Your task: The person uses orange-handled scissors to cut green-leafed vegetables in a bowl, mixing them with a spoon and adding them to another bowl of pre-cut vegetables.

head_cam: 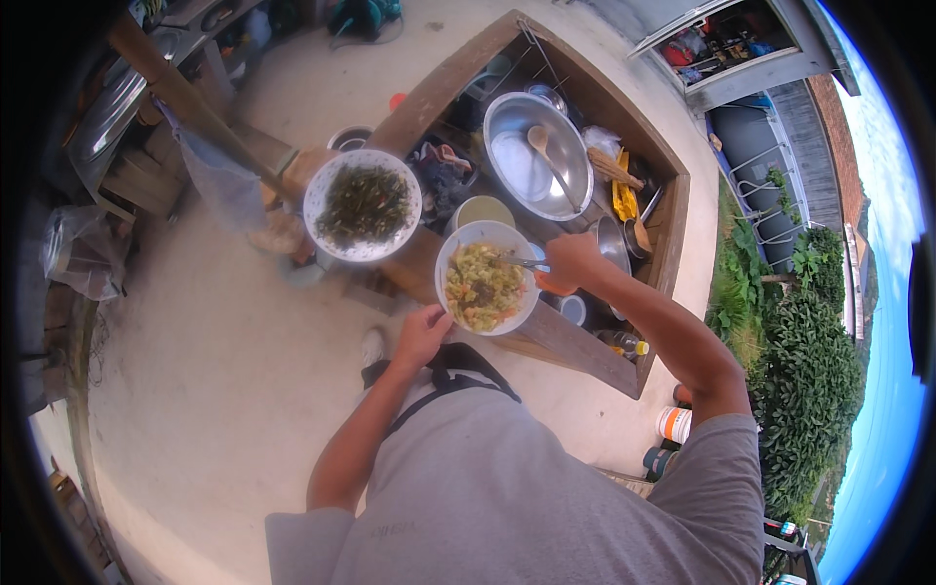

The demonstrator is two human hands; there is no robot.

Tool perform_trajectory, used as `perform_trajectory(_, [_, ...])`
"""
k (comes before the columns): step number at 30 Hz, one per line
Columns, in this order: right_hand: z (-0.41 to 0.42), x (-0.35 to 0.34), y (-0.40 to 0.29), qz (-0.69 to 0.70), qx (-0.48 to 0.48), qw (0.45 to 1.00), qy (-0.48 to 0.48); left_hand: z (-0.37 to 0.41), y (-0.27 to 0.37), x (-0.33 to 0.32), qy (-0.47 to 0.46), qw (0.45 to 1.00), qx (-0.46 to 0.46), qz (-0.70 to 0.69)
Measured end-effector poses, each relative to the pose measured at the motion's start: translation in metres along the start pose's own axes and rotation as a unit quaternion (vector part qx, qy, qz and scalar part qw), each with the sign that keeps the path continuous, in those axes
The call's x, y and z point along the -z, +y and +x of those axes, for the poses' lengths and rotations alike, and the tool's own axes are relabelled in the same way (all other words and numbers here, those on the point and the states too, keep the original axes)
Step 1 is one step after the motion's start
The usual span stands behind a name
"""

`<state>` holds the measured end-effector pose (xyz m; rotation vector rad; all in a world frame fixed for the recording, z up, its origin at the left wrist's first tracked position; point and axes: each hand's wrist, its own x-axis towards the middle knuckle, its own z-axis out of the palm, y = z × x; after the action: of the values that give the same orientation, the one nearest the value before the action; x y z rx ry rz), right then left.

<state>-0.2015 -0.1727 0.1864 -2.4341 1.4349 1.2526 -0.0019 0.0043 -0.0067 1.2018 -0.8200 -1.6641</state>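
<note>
My left hand [422, 338] pinches the near-left rim of a white bowl [441, 281]. Chopped yellow-green food [482, 289] with orange bits and a dark patch fills the bowl. My right hand [574, 262] grips a metal utensil [521, 262]; its tip reaches into the food, and its exact kind is unclear. Beyond and to the left is a white patterned dish [313, 208] heaped with dark green cut vegetables [365, 205]. Just behind the bowl, partly covered by it, is a round container [484, 210] with pale yellowish contents.
A wooden frame [567, 340] surrounds kitchenware. Inside are a large steel basin [508, 157] with a wooden spoon [540, 142], a whisk-like brush [614, 168], pots [610, 241] and a yellow-capped bottle [621, 342]. Buckets [674, 423] stand at right on the concrete floor [219, 365].
</note>
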Motion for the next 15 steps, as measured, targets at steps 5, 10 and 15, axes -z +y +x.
perform_trajectory(5, [0.004,0.004,-0.009,-0.028,0.082,0.995,0.041,-0.002,0.003,-0.001,0.002,1.0,0.004,-0.01])
perform_trajectory(10, [-0.01,0.015,0.012,-0.007,0.079,0.995,0.061,0.0,-0.002,-0.001,0.021,1.0,-0.004,0.002])
perform_trajectory(15, [-0.012,0.017,0.027,-0.045,0.052,0.995,0.075,0.001,-0.004,-0.001,0.021,1.0,-0.005,-0.016])
